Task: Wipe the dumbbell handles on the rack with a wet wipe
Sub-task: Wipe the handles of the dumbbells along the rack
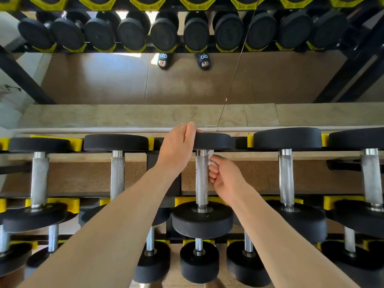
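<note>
I look down on the top tier of the rack, where black dumbbells lie in yellow cradles with their steel handles running away from me. My left hand reaches to the far head of the middle dumbbell and curls over its upper edge, thumb lying on the near face, a ring visible on one finger. My right hand sits just to the right of that dumbbell's knurled handle, fingers curled tight around a bunched white wet wipe; the wipe pokes out above the fist and touches the handle's far end, close under the far head. The near head of this dumbbell rests in its cradle below my wrist. Neighbouring dumbbells lie parallel on both sides, untouched, and smaller ones sit on the lower tier. Beyond the rack a mirror shows the dumbbells and two sandalled feet.
</note>
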Tool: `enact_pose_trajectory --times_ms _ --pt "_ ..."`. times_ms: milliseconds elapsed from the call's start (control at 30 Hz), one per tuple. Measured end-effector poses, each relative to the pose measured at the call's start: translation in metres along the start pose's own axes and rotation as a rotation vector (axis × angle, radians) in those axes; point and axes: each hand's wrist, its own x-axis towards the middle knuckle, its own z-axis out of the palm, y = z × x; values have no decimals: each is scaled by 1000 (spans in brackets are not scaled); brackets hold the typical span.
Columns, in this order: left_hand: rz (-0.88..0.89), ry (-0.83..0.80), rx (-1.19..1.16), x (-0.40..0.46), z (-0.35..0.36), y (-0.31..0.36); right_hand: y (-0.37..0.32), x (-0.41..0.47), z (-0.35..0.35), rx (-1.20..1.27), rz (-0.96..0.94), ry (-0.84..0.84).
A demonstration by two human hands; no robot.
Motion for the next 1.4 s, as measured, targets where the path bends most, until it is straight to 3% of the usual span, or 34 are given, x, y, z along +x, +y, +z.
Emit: enact_pose_trajectory --times_ms 100,200,300,467,600,733,800,867,1000,1067,1100,1167,1267,1333,1400 --pt "-8 9 -1 0 1 -1 -5 0 2 40 -32 1" --pt "-16 15 -1 0 1 1 -1 -5 13 -164 -190 198" --pt "-21 19 3 -1 0 3 14 -19 16 -528 -548 291" --pt "-26 16 44 1 0 3 32 -34 6 -1418 -1248 172" --pt "-17 24 55 2 2 0 25 -20 -13 -1720 -1287 75" --pt "-9 25 43 3 1 -2 16 -22 -29 -1591 -1375 125" --pt "-6 14 31 2 1 -2 16 -24 -36 -1357 -1287 269" --pt "-3 4 30 2 1 -1 18 -23 -33 -1037 -1050 384" --pt "4 4 30 2 1 -2 12 -14 -2 -188 -140 199" --pt "5 13 34 2 2 -3 10 -16 9 -83 -31 203" --pt "4 17 34 2 1 -3 11 -18 12 -147 -90 241" --pt "4 16 32 2 1 -2 17 -31 15 -408 -387 323" --pt "-8 17 28 3 0 -2 23 -46 13 -1063 -941 182" --pt "-10 15 24 3 0 -2 25 -37 5 -1545 -1111 61" --pt "3 7 34 3 1 -2 22 -28 -6 -1772 -1179 30"
